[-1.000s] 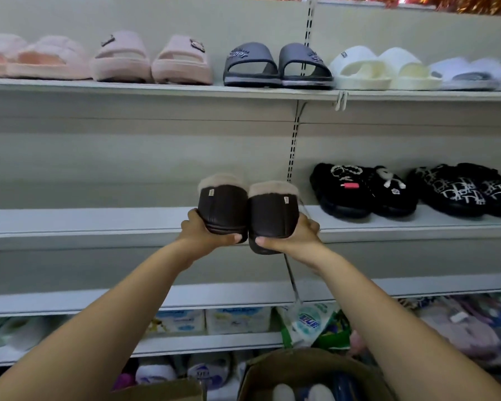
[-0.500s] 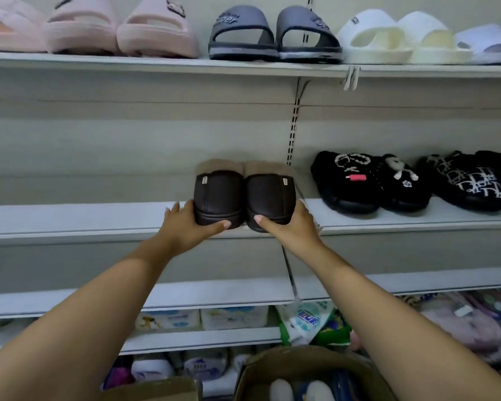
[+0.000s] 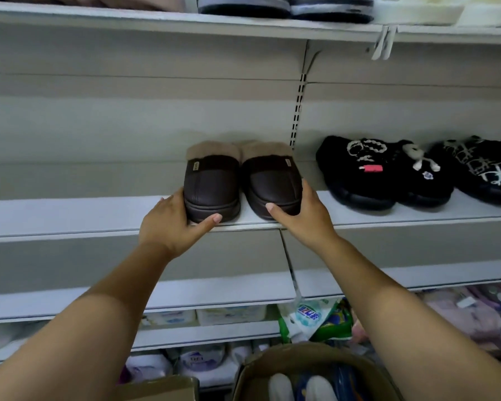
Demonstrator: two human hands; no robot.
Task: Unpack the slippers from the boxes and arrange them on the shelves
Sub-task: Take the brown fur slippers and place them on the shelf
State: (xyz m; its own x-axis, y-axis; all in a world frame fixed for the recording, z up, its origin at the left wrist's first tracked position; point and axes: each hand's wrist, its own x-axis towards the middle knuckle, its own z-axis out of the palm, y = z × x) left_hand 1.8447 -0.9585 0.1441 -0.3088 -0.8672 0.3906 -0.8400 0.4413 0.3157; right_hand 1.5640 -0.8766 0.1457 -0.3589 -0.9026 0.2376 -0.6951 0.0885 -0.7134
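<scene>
Two dark brown slippers with tan fur cuffs stand side by side on the middle shelf (image 3: 70, 215), toes toward me. My left hand (image 3: 171, 224) cups the left brown slipper (image 3: 211, 189), thumb across its toe and fingers along its outer side. My right hand (image 3: 304, 218) holds the right brown slipper (image 3: 272, 186) the same way, thumb at the toe, fingers on the right side. Both soles rest on the shelf near its front edge.
Black decorated slippers (image 3: 382, 172) sit to the right on the same shelf. Grey slides (image 3: 284, 7) line the shelf above. An open cardboard box (image 3: 310, 360) with white items stands below me; packaged goods fill the lower shelves.
The pair went from held in the air in front of the shelf to set down on it. My view moved closer and lower.
</scene>
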